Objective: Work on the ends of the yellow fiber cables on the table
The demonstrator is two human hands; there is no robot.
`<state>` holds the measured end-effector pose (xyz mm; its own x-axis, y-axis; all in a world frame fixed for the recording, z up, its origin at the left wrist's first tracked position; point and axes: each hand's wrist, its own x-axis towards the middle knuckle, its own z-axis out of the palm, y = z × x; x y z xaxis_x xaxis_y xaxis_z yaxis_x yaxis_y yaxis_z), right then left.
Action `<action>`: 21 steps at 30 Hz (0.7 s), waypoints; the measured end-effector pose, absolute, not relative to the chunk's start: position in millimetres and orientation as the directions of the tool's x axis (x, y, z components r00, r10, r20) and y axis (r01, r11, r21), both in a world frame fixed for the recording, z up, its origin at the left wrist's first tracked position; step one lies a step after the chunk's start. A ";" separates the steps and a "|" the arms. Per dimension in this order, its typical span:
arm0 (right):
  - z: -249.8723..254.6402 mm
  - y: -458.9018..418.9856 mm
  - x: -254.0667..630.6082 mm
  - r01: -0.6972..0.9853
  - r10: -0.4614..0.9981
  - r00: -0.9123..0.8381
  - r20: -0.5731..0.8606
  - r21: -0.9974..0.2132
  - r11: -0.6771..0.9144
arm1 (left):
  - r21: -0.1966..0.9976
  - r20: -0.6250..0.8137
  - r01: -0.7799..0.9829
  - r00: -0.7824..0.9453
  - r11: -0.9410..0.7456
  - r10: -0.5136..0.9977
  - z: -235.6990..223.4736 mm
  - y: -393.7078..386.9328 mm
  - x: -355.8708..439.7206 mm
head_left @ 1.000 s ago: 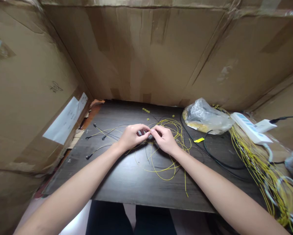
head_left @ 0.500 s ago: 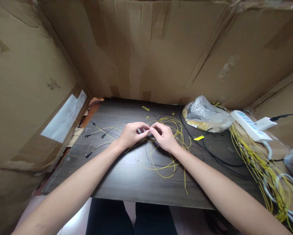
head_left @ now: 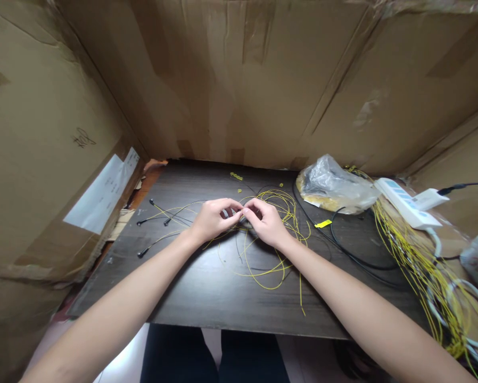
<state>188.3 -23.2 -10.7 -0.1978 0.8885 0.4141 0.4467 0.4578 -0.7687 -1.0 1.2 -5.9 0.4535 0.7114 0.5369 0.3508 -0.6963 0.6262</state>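
My left hand [head_left: 212, 220] and my right hand [head_left: 268, 222] meet fingertip to fingertip over the middle of a dark wooden table [head_left: 207, 290]. Both pinch a thin yellow wire [head_left: 263, 266] that belongs to a loose tangle spread under and to the right of the hands. What sits between the fingertips is too small to make out. Several thin wires with black ends [head_left: 155, 223] lie fanned out to the left of my left hand.
Cardboard walls [head_left: 239, 80] close in the table on the back and both sides. A clear plastic bag [head_left: 335, 183], a black cable [head_left: 354, 255], a white power strip [head_left: 406, 210] and a thick bundle of yellow wires [head_left: 426, 276] crowd the right side.
The hands stay pinched together over the tangle; only the fingers shift slightly. The view has tilted a little.
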 end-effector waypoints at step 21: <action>-11.9 -23.7 187.7 0.443 0.893 -0.171 0.416 -0.777 0.447 | 0.653 0.510 0.360 0.441 -0.666 0.738 -4.9 1.7 -0.6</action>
<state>187.7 -23.7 -11.9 -0.1714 0.8929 0.4164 0.4432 0.4474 -0.7768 -0.6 1.7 -4.9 0.4407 0.7384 0.5105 0.3598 -0.6663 0.6531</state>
